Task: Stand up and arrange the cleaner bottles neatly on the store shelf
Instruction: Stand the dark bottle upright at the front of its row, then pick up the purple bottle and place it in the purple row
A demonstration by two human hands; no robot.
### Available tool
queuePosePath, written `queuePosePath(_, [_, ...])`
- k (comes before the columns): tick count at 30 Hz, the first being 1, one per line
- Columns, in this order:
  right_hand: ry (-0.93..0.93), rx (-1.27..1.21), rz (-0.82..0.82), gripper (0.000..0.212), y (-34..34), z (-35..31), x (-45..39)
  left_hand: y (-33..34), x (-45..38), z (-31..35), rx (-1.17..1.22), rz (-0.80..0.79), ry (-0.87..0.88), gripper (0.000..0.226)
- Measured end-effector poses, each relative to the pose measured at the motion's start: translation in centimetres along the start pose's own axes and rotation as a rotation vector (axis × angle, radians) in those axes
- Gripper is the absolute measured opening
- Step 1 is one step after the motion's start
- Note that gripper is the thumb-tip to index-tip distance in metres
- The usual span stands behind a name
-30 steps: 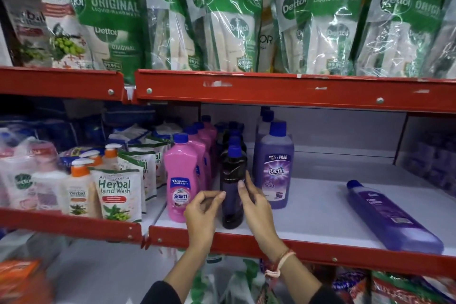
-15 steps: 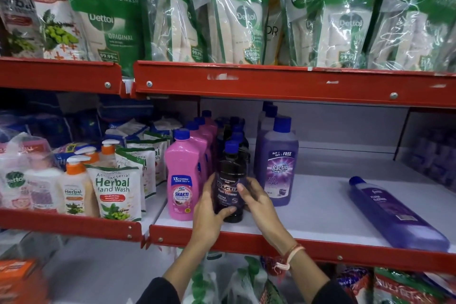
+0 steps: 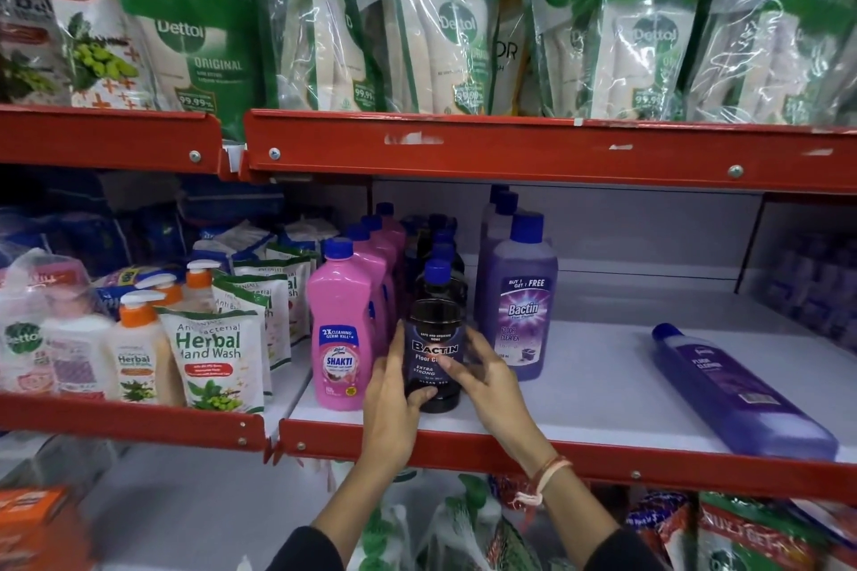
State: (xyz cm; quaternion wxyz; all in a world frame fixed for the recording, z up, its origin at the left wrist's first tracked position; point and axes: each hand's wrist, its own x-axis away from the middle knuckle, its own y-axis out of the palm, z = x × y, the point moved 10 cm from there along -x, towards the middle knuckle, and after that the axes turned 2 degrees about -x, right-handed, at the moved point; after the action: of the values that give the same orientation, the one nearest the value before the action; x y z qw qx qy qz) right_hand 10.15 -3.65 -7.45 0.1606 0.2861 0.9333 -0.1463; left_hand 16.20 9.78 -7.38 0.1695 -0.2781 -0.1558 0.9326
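Note:
A black Bactin floor cleaner bottle (image 3: 435, 329) stands upright at the front of the white shelf (image 3: 579, 389), between a pink Shakti bottle (image 3: 341, 329) and a purple Bactin bottle (image 3: 521, 306). My left hand (image 3: 394, 399) wraps the black bottle's lower left side, thumb across its base. My right hand (image 3: 482, 378) touches its right side and label with spread fingers. Rows of pink, black and purple bottles stand behind the front ones. Another purple bottle (image 3: 737, 389) lies on its side at the right of the shelf.
Herbal hand wash pouches (image 3: 215, 357) and pump bottles (image 3: 139, 348) fill the neighbouring shelf on the left. Dettol refill packs (image 3: 417, 19) stand on the upper shelf, behind its red edge (image 3: 510, 148). The red front lip (image 3: 626, 468) runs below my wrists.
The black bottle was turned until its label faces front. My left hand slid down to its base, and my right hand moved onto its right side.

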Motion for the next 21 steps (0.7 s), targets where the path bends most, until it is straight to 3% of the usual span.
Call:
queuePosePath(6, [-0.033, 0.019, 0.017, 0.054, -0.2, -0.8, 1.0, -0.7, 0.9, 1.0, -0.089, 0.089, 0.048, 0.085])
queuePosePath(9, [-0.037, 0.037, 0.067, 0.050, -2.5, -1.1, 2.3, -1.1, 2.7, 3.1, -0.138, 0.260, 0.176, 0.063])
queuePosePath(11, [-0.030, 0.081, 0.116, 0.046, -5.7, -1.1, 3.0, 0.3, 3.3, 4.8, -0.122, 0.277, 0.241, 0.044])
queuePosePath(15, [-0.016, 0.293, 0.247, 0.038, -15.1, -1.7, 3.4, 7.6, 2.0, 8.9, -0.060, 0.101, 0.303, 0.020])
queuePosePath(21, [0.212, 0.697, 0.423, 0.026, -29.2, 0.5, 3.5, 21.6, 0.0, 12.4, -0.051, -0.213, 0.192, 0.025])
